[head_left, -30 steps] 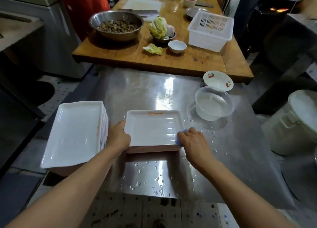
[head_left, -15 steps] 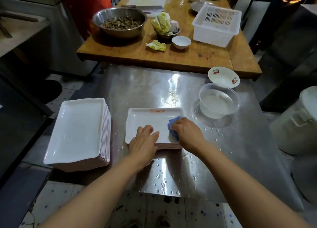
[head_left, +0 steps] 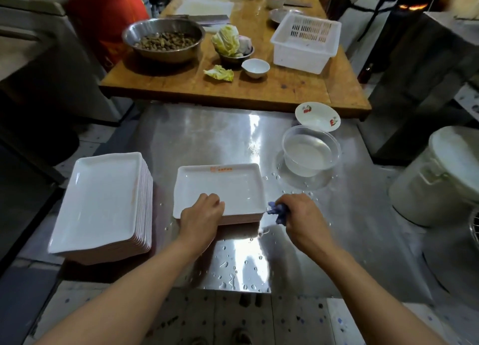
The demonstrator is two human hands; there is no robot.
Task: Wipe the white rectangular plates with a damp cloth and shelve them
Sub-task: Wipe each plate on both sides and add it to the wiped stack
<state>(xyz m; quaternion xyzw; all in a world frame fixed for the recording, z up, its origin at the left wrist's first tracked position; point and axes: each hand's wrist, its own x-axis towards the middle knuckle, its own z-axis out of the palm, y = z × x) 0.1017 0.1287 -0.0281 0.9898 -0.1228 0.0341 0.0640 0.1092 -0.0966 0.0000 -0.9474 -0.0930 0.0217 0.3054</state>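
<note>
A short stack of white rectangular plates (head_left: 220, 186) lies in the middle of the wet steel table (head_left: 207, 137); its top plate has an orange mark on the far rim. My left hand (head_left: 201, 216) grips the near edge of the top plate, fingers curled over the rim. My right hand (head_left: 302, 216) holds a crumpled blue cloth (head_left: 276, 211) just off the stack's near right corner. A taller stack of white rectangular plates (head_left: 103, 202) stands at the left edge of the table.
A clear tub of water (head_left: 311, 150) and a small flowered dish (head_left: 317, 116) sit at the right back. Beyond is a wooden table (head_left: 285, 90) with a steel bowl (head_left: 163, 38), cabbage, small bowls and a white basket (head_left: 305, 42). A white bucket (head_left: 440, 181) stands at right.
My right hand has drawn the blue cloth off the top plate to its near right corner. My left hand now grips the plate's near edge.
</note>
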